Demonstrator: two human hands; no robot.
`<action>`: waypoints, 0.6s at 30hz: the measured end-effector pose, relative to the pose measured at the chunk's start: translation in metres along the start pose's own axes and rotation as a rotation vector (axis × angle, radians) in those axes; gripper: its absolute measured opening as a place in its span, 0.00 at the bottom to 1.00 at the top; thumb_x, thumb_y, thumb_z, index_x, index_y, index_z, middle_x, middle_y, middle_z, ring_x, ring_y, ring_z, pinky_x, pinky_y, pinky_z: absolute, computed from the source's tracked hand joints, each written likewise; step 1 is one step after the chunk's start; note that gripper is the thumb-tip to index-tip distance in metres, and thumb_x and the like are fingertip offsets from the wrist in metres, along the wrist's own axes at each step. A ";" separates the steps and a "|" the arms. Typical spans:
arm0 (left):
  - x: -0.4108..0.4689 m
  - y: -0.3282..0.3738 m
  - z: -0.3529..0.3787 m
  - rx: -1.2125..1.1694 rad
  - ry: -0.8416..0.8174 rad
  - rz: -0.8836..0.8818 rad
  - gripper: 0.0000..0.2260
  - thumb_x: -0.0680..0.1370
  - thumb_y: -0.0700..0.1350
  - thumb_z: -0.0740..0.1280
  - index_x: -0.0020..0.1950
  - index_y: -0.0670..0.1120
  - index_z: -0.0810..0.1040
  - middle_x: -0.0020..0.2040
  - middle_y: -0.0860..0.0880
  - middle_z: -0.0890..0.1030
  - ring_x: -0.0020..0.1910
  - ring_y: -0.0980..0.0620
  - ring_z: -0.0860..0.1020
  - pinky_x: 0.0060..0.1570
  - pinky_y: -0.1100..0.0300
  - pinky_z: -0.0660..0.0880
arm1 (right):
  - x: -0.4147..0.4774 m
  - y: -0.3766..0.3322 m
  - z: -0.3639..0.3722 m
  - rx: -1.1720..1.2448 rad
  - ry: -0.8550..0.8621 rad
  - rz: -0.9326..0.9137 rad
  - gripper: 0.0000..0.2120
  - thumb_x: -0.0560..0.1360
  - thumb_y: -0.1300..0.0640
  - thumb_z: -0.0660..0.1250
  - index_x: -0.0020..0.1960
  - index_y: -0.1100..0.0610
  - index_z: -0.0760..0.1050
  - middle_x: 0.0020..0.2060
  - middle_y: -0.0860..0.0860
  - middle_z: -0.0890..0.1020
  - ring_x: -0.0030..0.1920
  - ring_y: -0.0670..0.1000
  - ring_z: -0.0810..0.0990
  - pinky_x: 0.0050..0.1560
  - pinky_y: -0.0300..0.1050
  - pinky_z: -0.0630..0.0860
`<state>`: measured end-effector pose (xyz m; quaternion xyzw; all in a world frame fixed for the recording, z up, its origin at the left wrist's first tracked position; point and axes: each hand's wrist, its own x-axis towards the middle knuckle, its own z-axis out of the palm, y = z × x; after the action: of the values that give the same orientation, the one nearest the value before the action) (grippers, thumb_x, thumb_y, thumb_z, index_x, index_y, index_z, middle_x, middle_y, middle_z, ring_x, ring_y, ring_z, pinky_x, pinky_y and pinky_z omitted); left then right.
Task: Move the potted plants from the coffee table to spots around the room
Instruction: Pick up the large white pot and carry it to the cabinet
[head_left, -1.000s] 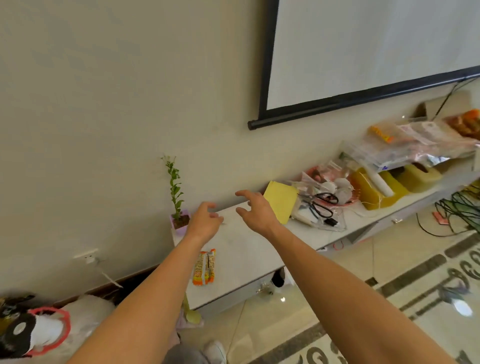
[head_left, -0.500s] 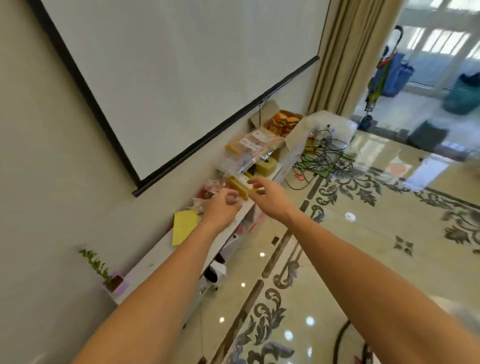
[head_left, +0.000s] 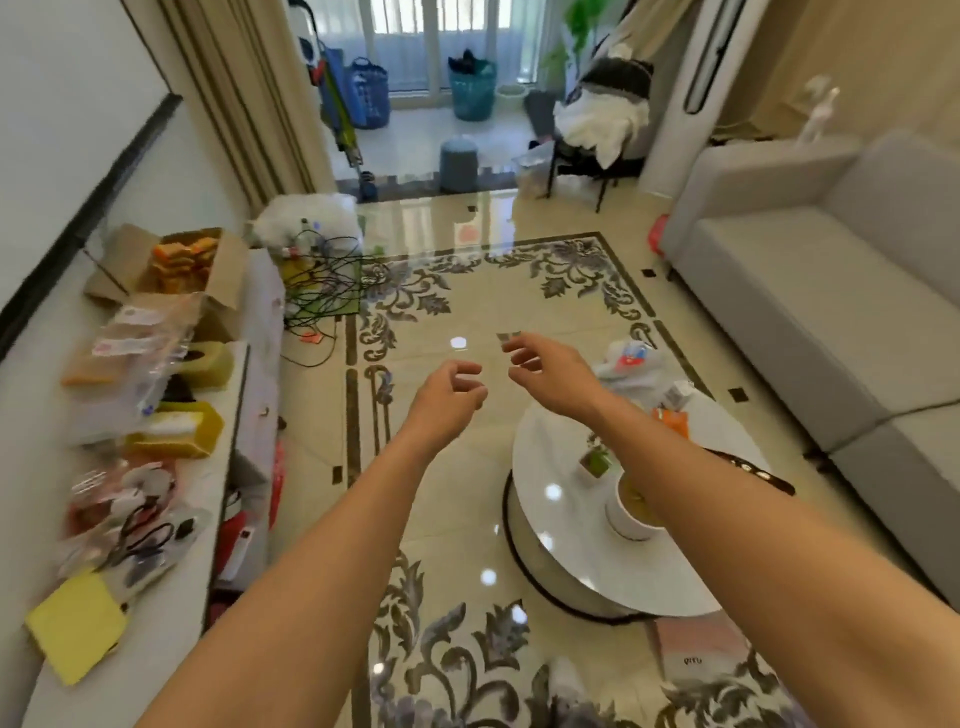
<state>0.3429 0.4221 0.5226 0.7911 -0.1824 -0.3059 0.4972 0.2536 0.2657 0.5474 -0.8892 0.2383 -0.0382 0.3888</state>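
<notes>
Potted plants stand on the round white tabletop (head_left: 550, 519) at lower right, two that I can count: a small green plant (head_left: 596, 460) in a pale square pot, and just beside it a white round pot (head_left: 631, 512) whose top is cut across by the right forearm, so what grows in it cannot be made out; more things sit at the far edge of the tabletop, a crumpled bag (head_left: 626, 361) and an orange packet (head_left: 672, 422), partly hidden behind the same arm; both arms reach forward over the patterned floor (head_left: 441, 457); the left hand (head_left: 449, 397) is empty, fingers loosely curled, and the right hand (head_left: 550, 371) is empty too, fingers spread and half bent, the two hands near each other but apart, neither touching a pot; along the left wall runs a long white shelf (head_left: 31, 519) crowded with blurred clutter; on it one open cardboard box (head_left: 171, 270) holds orange packets, one pair of scissors (head_left: 140, 543) lies among plastic bags, and one yellow sheet (head_left: 78, 626) lies at the near end; a grey sofa (head_left: 810, 291) fills the right side, cut off by the frame; a tangle of black cables (head_left: 327, 280) lies on the floor beyond the shelf.
</notes>
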 end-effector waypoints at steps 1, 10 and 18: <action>0.005 0.007 0.025 0.006 -0.039 0.004 0.15 0.78 0.46 0.68 0.64 0.55 0.76 0.55 0.53 0.83 0.53 0.53 0.82 0.56 0.49 0.81 | -0.006 0.024 -0.017 0.017 0.033 0.043 0.16 0.81 0.57 0.67 0.68 0.50 0.76 0.60 0.51 0.82 0.58 0.51 0.81 0.61 0.49 0.79; 0.061 0.059 0.231 0.105 -0.234 -0.022 0.13 0.79 0.43 0.68 0.63 0.52 0.76 0.56 0.48 0.83 0.53 0.50 0.83 0.54 0.50 0.82 | -0.036 0.234 -0.141 0.180 0.167 0.272 0.15 0.81 0.57 0.66 0.67 0.50 0.76 0.55 0.47 0.81 0.54 0.49 0.81 0.58 0.45 0.79; 0.116 0.055 0.353 0.181 -0.283 -0.108 0.14 0.80 0.44 0.68 0.66 0.51 0.76 0.56 0.48 0.83 0.52 0.51 0.83 0.48 0.57 0.81 | -0.023 0.367 -0.176 0.286 0.146 0.390 0.15 0.80 0.57 0.66 0.65 0.47 0.76 0.55 0.47 0.81 0.52 0.45 0.80 0.48 0.38 0.75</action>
<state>0.1957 0.0906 0.4241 0.7904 -0.2348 -0.4228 0.3760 0.0436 -0.0566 0.4116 -0.7574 0.4249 -0.0601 0.4922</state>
